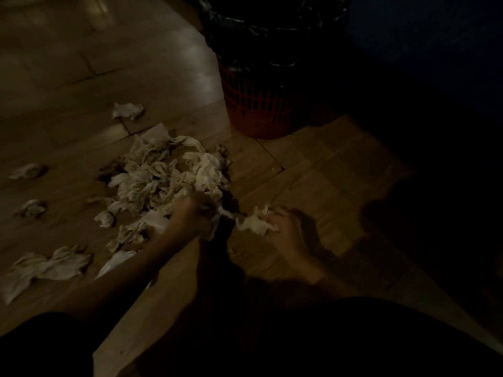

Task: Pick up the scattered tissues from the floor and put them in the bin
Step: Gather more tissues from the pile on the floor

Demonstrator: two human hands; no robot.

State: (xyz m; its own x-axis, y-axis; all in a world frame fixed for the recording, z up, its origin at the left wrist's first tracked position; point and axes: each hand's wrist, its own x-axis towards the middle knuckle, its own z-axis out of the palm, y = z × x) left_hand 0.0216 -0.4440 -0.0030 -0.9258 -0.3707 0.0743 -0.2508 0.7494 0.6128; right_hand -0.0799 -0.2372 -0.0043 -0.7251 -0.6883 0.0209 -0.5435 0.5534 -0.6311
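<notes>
A heap of crumpled white tissues (168, 175) lies on the wooden floor, left of centre. My left hand (194, 216) is at the heap's near right edge, fingers closed on tissue there. My right hand (283, 229) is just to its right, shut on a crumpled white tissue (254, 223) held low over the floor. The bin (261, 104) is a red slotted basket lined with a black bag, standing beyond the hands at upper centre. The scene is dim and blurred.
Single tissues lie apart from the heap: one at the far side (128, 110), two at the left (27, 171) (31, 208), a larger flat one at near left (46, 265). Right of the bin the area is dark. My dark clothing fills the bottom.
</notes>
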